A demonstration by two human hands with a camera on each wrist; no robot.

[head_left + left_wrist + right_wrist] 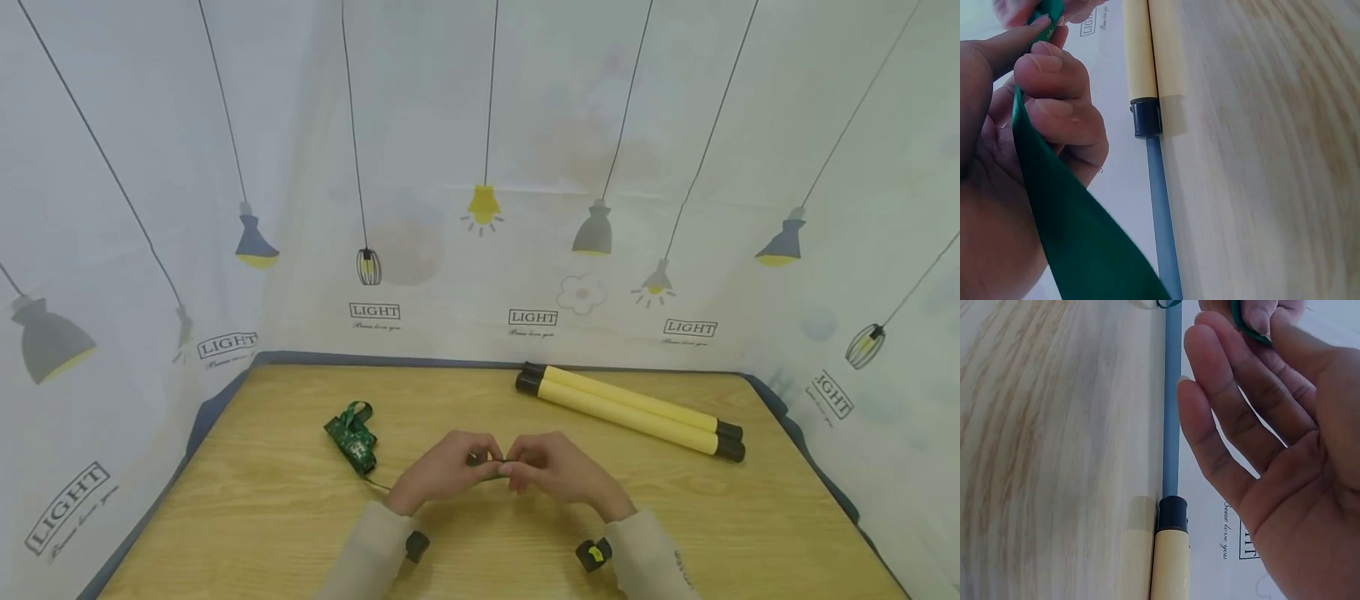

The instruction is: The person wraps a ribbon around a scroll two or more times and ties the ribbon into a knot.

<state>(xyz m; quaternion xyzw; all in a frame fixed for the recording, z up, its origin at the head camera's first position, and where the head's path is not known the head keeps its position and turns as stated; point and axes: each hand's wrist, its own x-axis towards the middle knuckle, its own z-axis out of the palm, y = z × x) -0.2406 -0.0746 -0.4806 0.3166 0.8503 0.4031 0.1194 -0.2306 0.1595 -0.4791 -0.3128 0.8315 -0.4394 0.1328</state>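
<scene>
A green ribbon (pixel 1082 219) runs through my left hand (pixel 448 468), whose curled fingers and thumb grip it. My right hand (pixel 561 471) meets the left in front of me and pinches the ribbon between thumb and forefinger. Its other fingers (pixel 1210 356) are loosely bent in the right wrist view. Between the hands the ribbon makes a small bend, mostly covered by the fingertips. A bunched length of patterned green ribbon (pixel 352 442) lies on the table to the left, and a thin strip leads from it toward my left wrist.
Two yellow rods with black end caps (pixel 630 410) lie side by side at the back right of the wooden table (pixel 712 533). A white curtain printed with lamps (pixel 450 100) surrounds the table's back and sides. Small black devices (pixel 594 554) are worn at both wrists.
</scene>
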